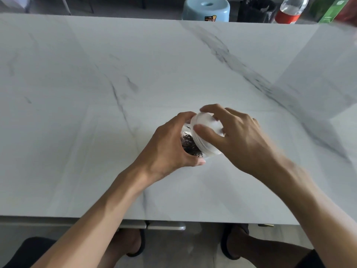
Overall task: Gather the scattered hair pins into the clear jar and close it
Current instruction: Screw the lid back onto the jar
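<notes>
At the marble table (173,74), a person's left hand (170,146) gripped the tilted clear jar (201,147), hair pins (190,145) heaped inside, while the right hand (238,141) pinched the lid (207,123) at its mouth. A crooked start could jam the lid or spill pins.

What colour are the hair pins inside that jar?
The hair pins are dark, black or very dark brown, seen through the clear jar; head view.
</notes>
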